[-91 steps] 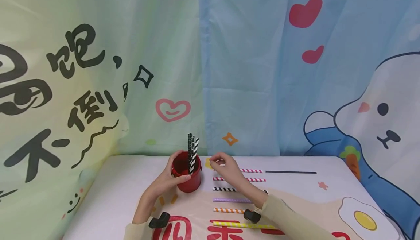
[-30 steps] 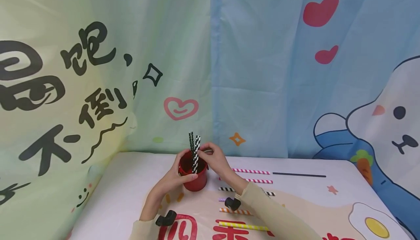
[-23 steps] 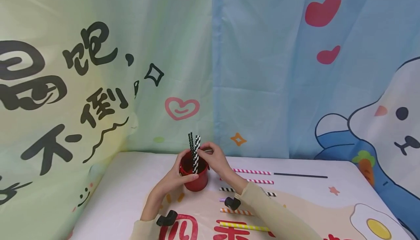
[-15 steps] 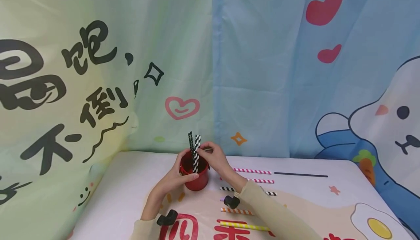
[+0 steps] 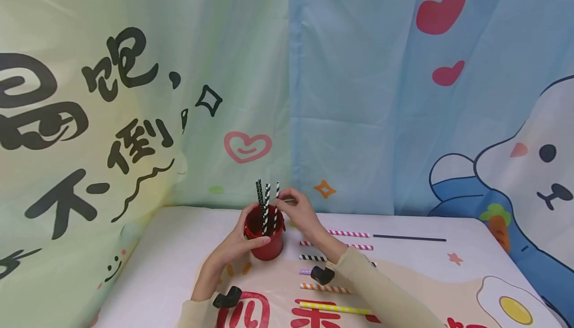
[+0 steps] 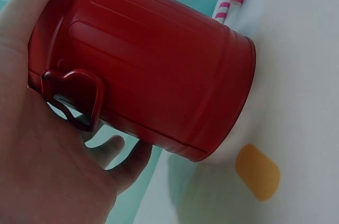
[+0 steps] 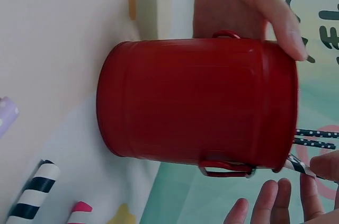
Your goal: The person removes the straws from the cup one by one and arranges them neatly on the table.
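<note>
A small red metal bucket (image 5: 269,249) with side handles stands on the table. My left hand (image 5: 234,242) grips it from the left, thumb at the near side of the rim; in the left wrist view the palm lies by a wire handle (image 6: 87,94). Inside lean black paper straws with white dots (image 5: 259,192) and a black-and-white striped straw (image 5: 266,206). At the bucket's right side, my right hand (image 5: 302,214) pinches another striped straw (image 5: 275,222) between thumb and finger, its lower end inside. The straws' bottoms are hidden by the bucket wall.
Right of the bucket, paper straws lie in rows: pink-striped (image 5: 350,234), black-striped (image 5: 312,257), lilac (image 5: 305,271), orange-striped (image 5: 325,288) and yellow (image 5: 334,308). A thin black straw (image 5: 409,238) lies farther right. My right forearm covers parts of several. A printed curtain (image 5: 341,93) hangs behind.
My right hand came from beside the bucket to the straws at its mouth, then drew one striped straw rightward, apart from the other. The left hand stays on the bucket.
</note>
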Motion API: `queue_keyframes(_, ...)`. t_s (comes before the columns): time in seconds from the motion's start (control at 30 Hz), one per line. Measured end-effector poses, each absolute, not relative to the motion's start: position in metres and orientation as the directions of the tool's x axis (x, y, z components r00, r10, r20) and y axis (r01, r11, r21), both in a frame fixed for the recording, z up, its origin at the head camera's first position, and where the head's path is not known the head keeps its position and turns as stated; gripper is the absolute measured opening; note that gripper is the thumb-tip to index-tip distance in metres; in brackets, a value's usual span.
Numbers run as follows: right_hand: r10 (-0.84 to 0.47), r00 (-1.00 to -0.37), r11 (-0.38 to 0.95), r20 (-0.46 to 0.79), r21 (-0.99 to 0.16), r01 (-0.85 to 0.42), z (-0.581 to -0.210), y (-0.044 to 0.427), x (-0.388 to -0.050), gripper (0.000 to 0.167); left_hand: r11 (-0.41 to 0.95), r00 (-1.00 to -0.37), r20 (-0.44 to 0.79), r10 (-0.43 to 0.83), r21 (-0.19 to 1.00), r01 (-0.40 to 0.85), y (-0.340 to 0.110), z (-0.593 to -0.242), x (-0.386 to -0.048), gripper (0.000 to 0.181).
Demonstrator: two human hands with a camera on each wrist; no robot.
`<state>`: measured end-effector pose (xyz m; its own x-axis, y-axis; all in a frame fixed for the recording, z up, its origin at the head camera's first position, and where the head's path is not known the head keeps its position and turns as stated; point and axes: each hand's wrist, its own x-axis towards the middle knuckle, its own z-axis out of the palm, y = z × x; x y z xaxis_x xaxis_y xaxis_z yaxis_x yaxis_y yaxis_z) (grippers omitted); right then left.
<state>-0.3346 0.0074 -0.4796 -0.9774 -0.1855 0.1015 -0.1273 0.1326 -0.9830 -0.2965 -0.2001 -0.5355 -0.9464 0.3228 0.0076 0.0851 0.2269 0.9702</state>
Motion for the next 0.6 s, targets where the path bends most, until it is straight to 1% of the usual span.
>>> queue_keyframes(0.4, -0.229, -0.964, 0.039, 0.138, -0.988, -0.15, -0.464, 0.017, -0.327, 0.017, 0.221, -0.95, -0.013, 0.312, 0.973, 0.06, -0.199, -0.534, -0.296, 0.096)
queue_keyframes(0.6, -0.232, -0.959, 0.055, 0.161, -0.982, -0.178, -0.454, 0.022, -0.321, 0.019, 0.224, -0.949, -0.014, 0.315, 0.973, 0.06, -0.199, -0.535, -0.296, 0.094)
